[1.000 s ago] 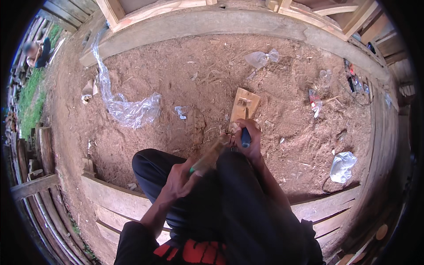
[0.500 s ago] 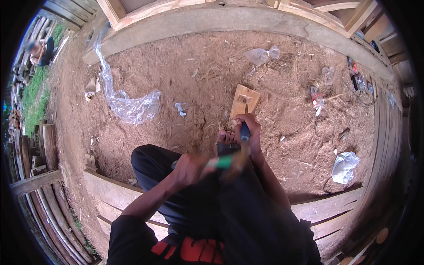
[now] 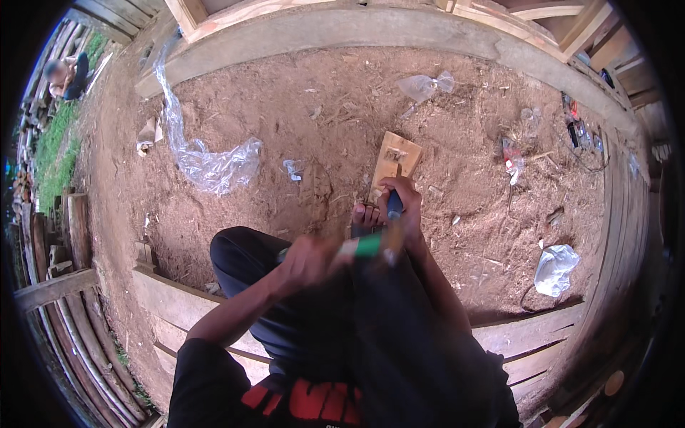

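Note:
A small wooden board (image 3: 386,177) lies on the dirt floor ahead of my foot (image 3: 366,214), with a shallow carved recess (image 3: 397,155) near its far end. My right hand (image 3: 404,194) is wrapped round the dark blue handle of a chisel (image 3: 394,205). The chisel's blade points away from me, its tip at the near side of the recess. Closed on a hammer (image 3: 367,247) with a green band on its handle, my left hand (image 3: 311,260) is smeared by motion. The blurred hammer head is close to the chisel's butt end; contact cannot be made out.
Clear plastic sheeting (image 3: 214,168) lies at the left, a plastic bag (image 3: 427,85) beyond the board and a whitish bag (image 3: 556,269) at the right. Tools (image 3: 579,128) sit by the right wall. Planks (image 3: 178,303) edge the floor. Another person (image 3: 68,75) sits far left.
The hammer in my left hand has shifted slightly away from me and to the right, still blurred. My right hand keeps the chisel at the recess; the board looks unmoved.

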`<action>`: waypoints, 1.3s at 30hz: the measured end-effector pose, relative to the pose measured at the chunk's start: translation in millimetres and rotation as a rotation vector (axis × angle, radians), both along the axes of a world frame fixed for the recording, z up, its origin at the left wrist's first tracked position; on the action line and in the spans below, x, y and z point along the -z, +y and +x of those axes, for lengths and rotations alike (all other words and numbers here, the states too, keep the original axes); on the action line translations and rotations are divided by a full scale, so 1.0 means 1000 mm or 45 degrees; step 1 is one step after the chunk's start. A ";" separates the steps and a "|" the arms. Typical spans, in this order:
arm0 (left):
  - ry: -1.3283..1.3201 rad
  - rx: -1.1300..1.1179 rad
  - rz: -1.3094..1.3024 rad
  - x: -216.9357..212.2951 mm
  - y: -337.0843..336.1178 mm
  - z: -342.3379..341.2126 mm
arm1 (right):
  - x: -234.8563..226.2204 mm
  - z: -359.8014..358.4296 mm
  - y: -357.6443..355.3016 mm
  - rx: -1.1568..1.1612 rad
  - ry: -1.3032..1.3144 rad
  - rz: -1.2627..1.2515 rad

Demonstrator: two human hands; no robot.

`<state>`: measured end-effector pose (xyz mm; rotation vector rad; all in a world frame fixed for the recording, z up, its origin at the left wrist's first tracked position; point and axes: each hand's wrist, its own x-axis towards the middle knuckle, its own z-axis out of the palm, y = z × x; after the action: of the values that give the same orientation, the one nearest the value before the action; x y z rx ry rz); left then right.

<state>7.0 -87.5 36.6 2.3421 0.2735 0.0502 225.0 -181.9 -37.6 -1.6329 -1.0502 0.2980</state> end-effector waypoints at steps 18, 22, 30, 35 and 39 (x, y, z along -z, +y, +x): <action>-0.027 -0.175 -0.275 0.004 0.006 -0.008 | 0.005 -0.002 -0.004 -0.030 -0.215 -0.010; -0.016 -0.456 -0.447 0.018 0.004 -0.023 | 0.032 -0.017 -0.012 -0.140 -0.441 0.005; 0.026 -0.989 -0.709 0.014 0.003 -0.039 | 0.064 -0.022 -0.018 -0.282 -0.539 -0.071; -0.432 -0.952 -0.986 -0.012 0.009 -0.069 | 0.016 -0.008 -0.028 -0.098 -0.030 0.287; -0.644 -1.182 -1.216 -0.021 0.010 -0.088 | 0.000 0.064 -0.058 -0.176 0.490 0.016</action>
<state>-81.2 -77.7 57.8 1.0602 0.8710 0.7631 288.6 -240.2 -37.2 -1.4203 -0.8669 0.6677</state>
